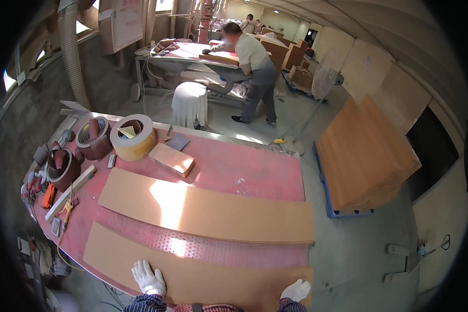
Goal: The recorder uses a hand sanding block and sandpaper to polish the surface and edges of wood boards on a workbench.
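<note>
A long flat wooden board lies nearest me on the red table. My left hand, in a white work glove, rests on its upper face toward the left part, with fingers spread. At the board's right end is my gloved right hand, its fingers bent together over the end edge. A second wooden board lies beyond the first, with a strip of table between them. Sunlight falls across its left part. Farther back sits a brick-shaped block, next to a grey abrasive pad.
Rolls of abrasive crowd the red table's far left, near a yellow air blow gun and a wooden strip. Stacked boards stand on a blue pallet at right. A co-worker bends over another bench; a fan stands behind.
</note>
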